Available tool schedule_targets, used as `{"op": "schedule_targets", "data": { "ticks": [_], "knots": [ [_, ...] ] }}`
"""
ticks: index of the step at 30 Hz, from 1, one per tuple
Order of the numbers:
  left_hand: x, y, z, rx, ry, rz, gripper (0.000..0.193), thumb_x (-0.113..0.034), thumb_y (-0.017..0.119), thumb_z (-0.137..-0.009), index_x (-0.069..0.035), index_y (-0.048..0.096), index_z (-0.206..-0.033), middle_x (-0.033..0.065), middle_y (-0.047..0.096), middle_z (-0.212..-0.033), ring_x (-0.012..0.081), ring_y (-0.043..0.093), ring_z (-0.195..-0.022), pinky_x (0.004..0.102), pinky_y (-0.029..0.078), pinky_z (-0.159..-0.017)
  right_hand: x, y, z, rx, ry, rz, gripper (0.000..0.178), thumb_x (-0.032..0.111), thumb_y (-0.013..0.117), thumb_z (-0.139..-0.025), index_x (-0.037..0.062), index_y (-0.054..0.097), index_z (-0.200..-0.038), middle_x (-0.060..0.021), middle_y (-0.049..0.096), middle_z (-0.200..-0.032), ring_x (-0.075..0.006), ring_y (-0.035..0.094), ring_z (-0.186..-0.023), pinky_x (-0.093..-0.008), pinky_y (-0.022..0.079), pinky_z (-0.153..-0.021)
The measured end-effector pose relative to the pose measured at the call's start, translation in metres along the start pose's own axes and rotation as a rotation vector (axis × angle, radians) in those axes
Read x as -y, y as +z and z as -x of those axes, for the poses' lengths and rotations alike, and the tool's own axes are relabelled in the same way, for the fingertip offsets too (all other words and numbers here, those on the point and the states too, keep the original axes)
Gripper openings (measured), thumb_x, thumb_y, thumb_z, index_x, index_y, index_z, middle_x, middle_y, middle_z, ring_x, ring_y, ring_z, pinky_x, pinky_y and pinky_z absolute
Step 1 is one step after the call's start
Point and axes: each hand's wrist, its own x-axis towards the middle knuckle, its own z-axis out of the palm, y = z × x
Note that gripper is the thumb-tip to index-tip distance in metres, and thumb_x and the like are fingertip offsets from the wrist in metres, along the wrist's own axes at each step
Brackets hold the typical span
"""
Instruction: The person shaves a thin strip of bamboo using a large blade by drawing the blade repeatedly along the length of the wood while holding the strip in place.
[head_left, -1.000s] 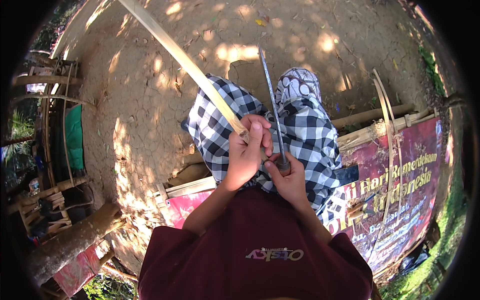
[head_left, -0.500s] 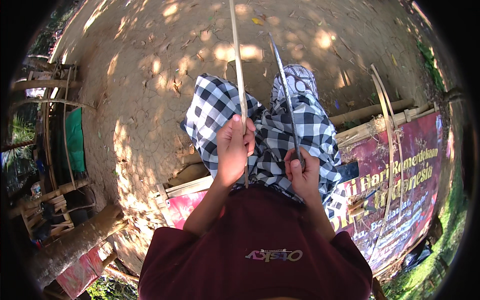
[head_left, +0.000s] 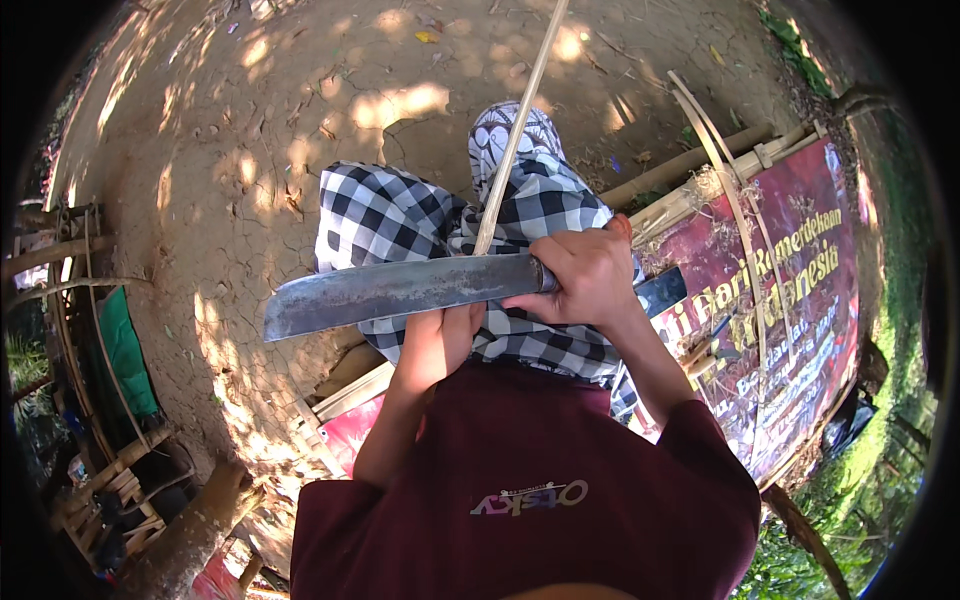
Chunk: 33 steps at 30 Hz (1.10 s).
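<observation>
- Ground [head_left: 250,120]: bare, cracked earth, dappled with sunlight.
- Banner [head_left: 825,200]: dark red, printed, spread to the person's right; thin split poles [head_left: 735,200] lie across it.
- Checked cloth [head_left: 380,205]: black and white, covering the legs beneath the hands.
- Wooden strip [head_left: 517,140]: pale, narrow; extends forward from the lap, over the patterned cloth [head_left: 495,135]. Its near end meets the upper edge of the blade; any part beyond is concealed.
- Machete [head_left: 400,290]: broad grey blade, set crosswise above the lap, tip toward the person's left.
- Right hand [head_left: 590,275]: clenched around the machete handle, thumb along the near side.
- Left hand [head_left: 440,340]: below and partly behind the blade, fingers bent; its grip on the strip cannot be determined.
- Dark rectangular object [head_left: 662,291]: beside the right forearm.
- Leaf [head_left: 427,38]: yellow, on the ground.
</observation>
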Motion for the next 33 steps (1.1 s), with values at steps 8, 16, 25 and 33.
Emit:
{"op": "schedule_targets", "data": {
  "ticks": [8, 16, 25, 33],
  "knots": [
    [-0.005, -0.003, -0.007, 0.005, -0.094, 0.155, 0.03, -0.019, 0.033, -0.105, -0.007, 0.045, -0.08, -0.0039, 0.03, -0.06, 0.0052, 0.028, -0.049, 0.023, 0.022, -0.044, -0.02, 0.0, -0.014, -0.083, -0.022, 0.088, 0.055, 0.062, 0.07, -0.074, 0.0099, 0.056, -0.065, -0.0023, 0.051, -0.052, -0.0219, 0.056, -0.044, -0.0348, 0.041, -0.043],
    [-0.004, -0.04, 0.017, -0.074, -0.126, 0.273, 0.04, -0.033, 0.03, -0.107, -0.008, 0.044, -0.078, -0.0048, 0.031, -0.058, 0.0037, 0.028, -0.044, 0.0218, 0.019, -0.041, -0.117, -0.04, 0.02, -0.479, 0.811, -0.477, 0.048, 0.037, 0.05, -0.1, 0.0014, 0.052, -0.068, 0.0021, 0.043, -0.05, -0.0056, 0.041, -0.045, -0.0248, 0.031, -0.042],
    [-0.001, -0.021, -0.008, 0.131, -0.247, 0.317, 0.039, -0.033, 0.03, -0.107, -0.008, 0.044, -0.08, -0.0058, 0.028, -0.059, 0.003, 0.023, -0.046, 0.0215, 0.02, -0.042, -0.022, -0.005, 0.0, -0.097, 0.25, -0.108, 0.045, 0.05, 0.073, -0.078, 0.0066, 0.064, -0.078, -0.0037, 0.054, -0.055, -0.0211, 0.056, -0.046, -0.0329, 0.042, -0.046],
    [0.001, -0.003, -0.005, 0.078, -0.15, 0.205, 0.039, -0.03, 0.031, -0.107, -0.005, 0.044, -0.079, -0.0049, 0.029, -0.059, 0.0025, 0.023, -0.046, 0.0211, 0.021, -0.042, -0.019, 0.007, -0.011, 0.074, 0.018, -0.031, 0.053, 0.06, 0.072, -0.072, 0.0088, 0.059, -0.071, -0.0033, 0.055, -0.056, -0.0224, 0.059, -0.049, -0.0341, 0.042, -0.044]
  ]
}}
